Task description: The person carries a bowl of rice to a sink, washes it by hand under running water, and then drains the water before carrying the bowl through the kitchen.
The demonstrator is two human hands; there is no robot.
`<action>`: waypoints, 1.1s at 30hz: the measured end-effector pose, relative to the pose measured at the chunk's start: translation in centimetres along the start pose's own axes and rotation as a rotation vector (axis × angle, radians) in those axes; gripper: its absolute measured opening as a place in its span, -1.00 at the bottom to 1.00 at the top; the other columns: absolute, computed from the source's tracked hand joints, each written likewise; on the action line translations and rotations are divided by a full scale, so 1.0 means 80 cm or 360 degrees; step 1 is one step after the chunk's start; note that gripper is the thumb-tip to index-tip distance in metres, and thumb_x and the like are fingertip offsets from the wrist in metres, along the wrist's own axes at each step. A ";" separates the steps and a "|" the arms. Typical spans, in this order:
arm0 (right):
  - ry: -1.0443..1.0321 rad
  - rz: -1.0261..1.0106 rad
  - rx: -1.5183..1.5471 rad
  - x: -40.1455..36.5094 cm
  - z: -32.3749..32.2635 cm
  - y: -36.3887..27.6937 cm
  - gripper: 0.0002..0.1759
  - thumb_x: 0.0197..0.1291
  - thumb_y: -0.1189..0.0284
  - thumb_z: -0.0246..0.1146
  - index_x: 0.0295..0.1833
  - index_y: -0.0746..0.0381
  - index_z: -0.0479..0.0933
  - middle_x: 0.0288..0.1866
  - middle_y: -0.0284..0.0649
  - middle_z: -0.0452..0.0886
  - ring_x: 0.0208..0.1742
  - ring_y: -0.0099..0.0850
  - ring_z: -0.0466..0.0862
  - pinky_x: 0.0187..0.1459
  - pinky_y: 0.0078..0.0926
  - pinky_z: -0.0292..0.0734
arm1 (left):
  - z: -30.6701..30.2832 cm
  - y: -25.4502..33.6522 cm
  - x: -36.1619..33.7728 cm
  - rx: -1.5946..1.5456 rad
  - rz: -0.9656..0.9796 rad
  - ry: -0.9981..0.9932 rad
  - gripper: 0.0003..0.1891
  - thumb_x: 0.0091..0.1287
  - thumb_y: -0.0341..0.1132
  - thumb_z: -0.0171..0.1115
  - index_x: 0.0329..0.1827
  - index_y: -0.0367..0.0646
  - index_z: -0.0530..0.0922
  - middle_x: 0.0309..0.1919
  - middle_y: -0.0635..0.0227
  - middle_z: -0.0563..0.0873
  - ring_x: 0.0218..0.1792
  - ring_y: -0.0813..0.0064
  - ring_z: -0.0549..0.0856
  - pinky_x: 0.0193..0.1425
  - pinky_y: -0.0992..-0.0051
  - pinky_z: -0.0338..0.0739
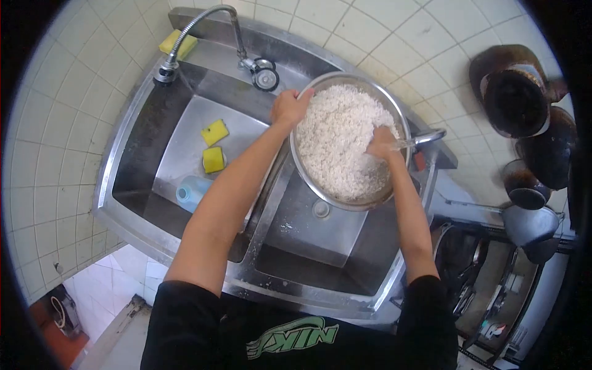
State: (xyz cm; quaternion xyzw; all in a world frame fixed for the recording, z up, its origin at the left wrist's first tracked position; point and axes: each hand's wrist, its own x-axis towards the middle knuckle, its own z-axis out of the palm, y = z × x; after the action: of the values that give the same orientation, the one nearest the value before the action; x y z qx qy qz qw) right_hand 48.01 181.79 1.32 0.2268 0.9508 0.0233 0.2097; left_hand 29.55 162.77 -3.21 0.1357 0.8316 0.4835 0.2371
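A large metal bowl [402,117] full of white rice [339,139] sits over the right-hand sink. My left hand [291,108] is closed on the bowl's upper left rim. On the other side, my right hand [383,143] reaches down into the rice, where its fingertips are buried. Right beside that hand, a curved faucet [430,136] points over the bowl, and what looks like clear water runs from it onto the hand.
In the left sink [185,148] lie yellow sponges [213,159] and a pale blue bottle [192,192]. A flexible spray hose [191,31] arches behind it. Another sponge [179,43] rests at the back corner. Dark pans [517,102] hang on the right wall above a stove [487,290].
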 end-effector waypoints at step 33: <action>-0.0221 0.0774 0.2370 -0.044 0.025 -0.056 -0.46 0.15 0.19 -0.04 0.18 0.29 0.29 0.15 0.04 0.35 0.17 -0.17 0.37 0.09 -0.28 0.32 | 0.032 -0.046 -0.115 -0.0531 0.0131 0.0637 -0.65 0.25 -0.17 0.03 -0.24 -0.38 0.44 -0.20 -0.05 0.48 -0.09 -0.01 0.43 0.03 0.20 0.26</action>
State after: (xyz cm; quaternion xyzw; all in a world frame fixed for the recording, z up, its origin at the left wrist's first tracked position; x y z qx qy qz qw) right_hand 49.79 176.15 0.25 0.5103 0.6246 -0.5890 0.0507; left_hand 38.73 158.65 -5.08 0.0300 0.7646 0.6403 0.0671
